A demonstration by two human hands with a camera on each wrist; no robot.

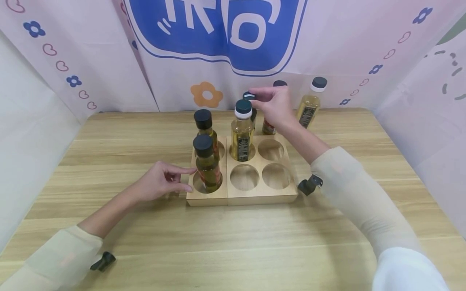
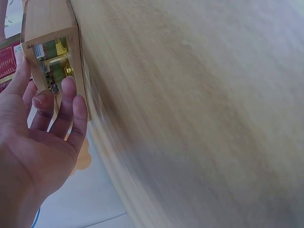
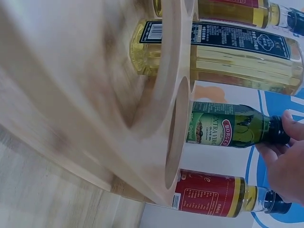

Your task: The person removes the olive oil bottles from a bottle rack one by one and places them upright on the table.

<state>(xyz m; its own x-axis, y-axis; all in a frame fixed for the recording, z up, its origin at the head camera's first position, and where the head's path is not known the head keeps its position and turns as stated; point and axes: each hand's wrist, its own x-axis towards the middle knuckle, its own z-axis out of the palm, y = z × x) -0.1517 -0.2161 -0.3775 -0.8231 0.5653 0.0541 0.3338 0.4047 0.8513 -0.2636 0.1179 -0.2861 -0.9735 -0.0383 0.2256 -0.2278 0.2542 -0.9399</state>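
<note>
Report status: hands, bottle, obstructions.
Right hand pinches black cap of green-labelled olive oil bottle behind wooden six-hole rack. Left hand touches rack's left end. Three holes free.

left hand open, right hand pinching

The right hand is hiding most of a dark bottle; the surface is blurring.
</note>
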